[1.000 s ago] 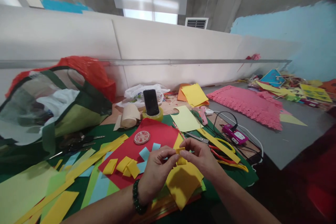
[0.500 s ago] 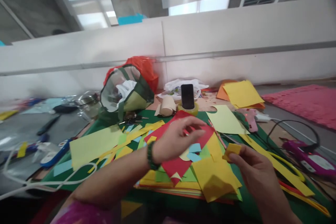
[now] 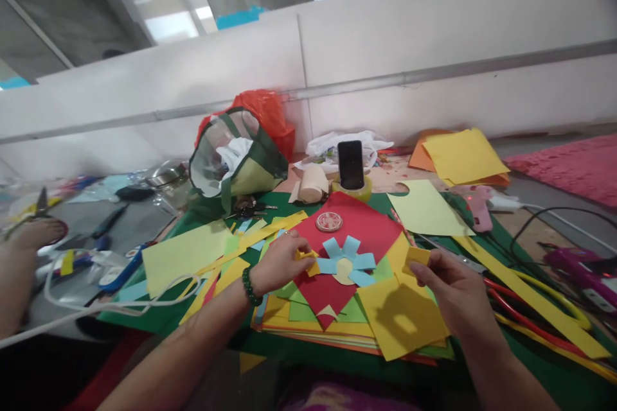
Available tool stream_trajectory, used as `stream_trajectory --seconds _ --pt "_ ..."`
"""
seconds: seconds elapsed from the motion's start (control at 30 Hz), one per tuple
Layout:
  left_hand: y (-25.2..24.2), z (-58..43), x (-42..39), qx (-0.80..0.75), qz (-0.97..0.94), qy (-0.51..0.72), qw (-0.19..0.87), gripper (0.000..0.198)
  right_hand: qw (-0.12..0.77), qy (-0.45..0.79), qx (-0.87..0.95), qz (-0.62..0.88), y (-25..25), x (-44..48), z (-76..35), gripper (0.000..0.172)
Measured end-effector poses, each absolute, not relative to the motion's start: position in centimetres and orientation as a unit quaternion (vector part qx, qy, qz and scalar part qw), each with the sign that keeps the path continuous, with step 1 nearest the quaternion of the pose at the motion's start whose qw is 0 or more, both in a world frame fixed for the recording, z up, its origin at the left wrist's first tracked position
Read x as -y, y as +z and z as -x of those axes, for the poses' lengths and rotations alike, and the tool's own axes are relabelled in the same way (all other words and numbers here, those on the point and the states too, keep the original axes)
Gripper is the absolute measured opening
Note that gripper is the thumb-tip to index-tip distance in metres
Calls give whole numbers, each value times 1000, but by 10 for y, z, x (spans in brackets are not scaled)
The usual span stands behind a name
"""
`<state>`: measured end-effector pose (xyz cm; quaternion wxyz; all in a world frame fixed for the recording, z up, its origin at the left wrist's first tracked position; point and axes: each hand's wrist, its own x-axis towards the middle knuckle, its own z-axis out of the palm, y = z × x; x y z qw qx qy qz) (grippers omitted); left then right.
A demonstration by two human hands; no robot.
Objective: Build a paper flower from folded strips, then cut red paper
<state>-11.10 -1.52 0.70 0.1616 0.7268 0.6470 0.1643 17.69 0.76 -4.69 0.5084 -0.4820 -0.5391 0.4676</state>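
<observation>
No lettering, labels or numbers are legible.

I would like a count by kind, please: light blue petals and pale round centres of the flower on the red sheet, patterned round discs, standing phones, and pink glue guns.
Light blue petals: 5
Pale round centre: 1
Patterned round disc: 1
Standing phone: 1
Pink glue gun: 1
Total: 9
</observation>
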Motion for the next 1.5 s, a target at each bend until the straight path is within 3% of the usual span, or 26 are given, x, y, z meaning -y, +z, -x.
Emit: stream_trajectory --seconds 0.13,0.27,0.53,0.7,0.9,1.07,1.27,1.5 --pt "21 134 29 -640 -689 250 231 23 510 487 504 499 -46 -4 -176 43" --pt "21 168 42 -661 -657 200 305 26 475 508 516 500 -47 -5 -176 42" --pt "6 155 28 -728 -672 128 44 35 474 472 543 508 -53 -7 -174 42" --pt "0 133 7 -704 -700 72 95 26 467 473 548 509 -54 -9 -176 43" --pt "9 150 5 -684 -681 191 180 29 439 502 550 503 -52 -10 -181 46" --pt "17 178 9 -747 -631 154 141 31 451 509 551 483 -53 -8 -176 48" --pt "9 147 24 -771 -622 136 -6 28 467 483 575 467 -52 -10 -173 50" --pt "-4 110 24 -726 -682 56 75 20 464 487 576 465 -38 -10 -170 55"
